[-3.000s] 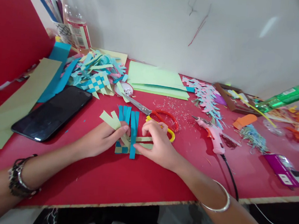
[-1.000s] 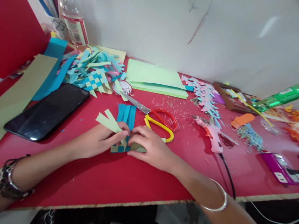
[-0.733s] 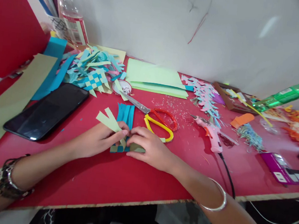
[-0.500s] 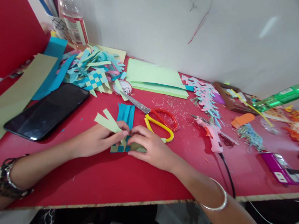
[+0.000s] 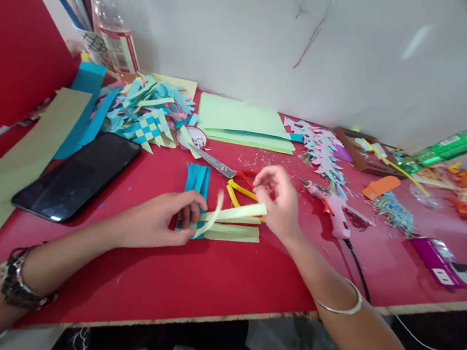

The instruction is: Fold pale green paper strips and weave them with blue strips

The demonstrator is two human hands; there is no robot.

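Observation:
My left hand (image 5: 166, 218) presses on the lower part of the upright blue paper strips (image 5: 196, 179), its fingers curled and its thumb at the weave's edge. From under it, pale green paper strips (image 5: 231, 232) run out to the right, flat on the table. One raised strip reaches toward my right hand (image 5: 278, 205), and another thin one curls up, blurred. My right hand is lifted over the scissors, its fingers bent and apart, with the strip's end beside its thumb base. Scissors (image 5: 239, 195) with red and yellow handles lie behind, partly covered.
A black phone (image 5: 77, 175) lies left, beside long paper sheets (image 5: 30, 159). Behind are a heap of cut strips (image 5: 145, 99), a small round lid (image 5: 192, 137) and green sheets (image 5: 243, 115). Right are a pink glue gun (image 5: 334, 210), a purple box (image 5: 437, 263) and a green bottle (image 5: 449, 147).
My right hand has moved right and up, away from the weave. The pale green strips that stuck out leftward over my left hand now extend to the right.

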